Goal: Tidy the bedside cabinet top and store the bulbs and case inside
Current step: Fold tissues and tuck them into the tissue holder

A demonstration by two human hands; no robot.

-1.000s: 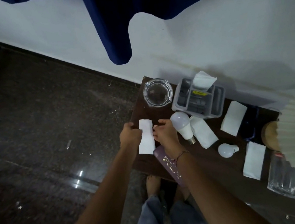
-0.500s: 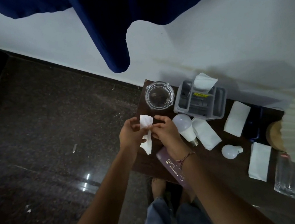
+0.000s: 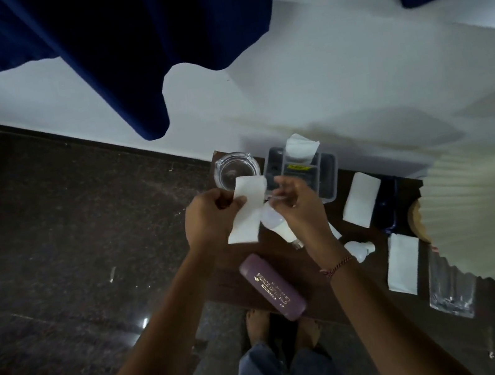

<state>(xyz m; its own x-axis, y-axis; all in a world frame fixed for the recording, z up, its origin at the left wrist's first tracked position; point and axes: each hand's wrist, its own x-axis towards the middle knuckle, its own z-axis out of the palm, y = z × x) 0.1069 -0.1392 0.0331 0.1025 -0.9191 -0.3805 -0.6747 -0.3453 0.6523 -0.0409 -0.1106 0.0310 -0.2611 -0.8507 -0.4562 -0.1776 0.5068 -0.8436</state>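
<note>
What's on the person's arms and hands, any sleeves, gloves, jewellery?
Both forearms are bare, no gloves. The left hand wears nothing visible. The right hand has a thin braided thread bracelet, reddish-dark, at the wrist. No sleeves or rings can be made out.

Dark cabinet top (image 3: 222,281): bulbs (image 3: 279,226), napkins (image 3: 361,199), ashtray (image 3: 236,169), case (image 3: 272,286).

The right hand (image 3: 300,208) hid the large bulb's (image 3: 275,222) dome; the lampshade (image 3: 487,219) covered the table (image 3: 316,274) at three o'clock.
</note>
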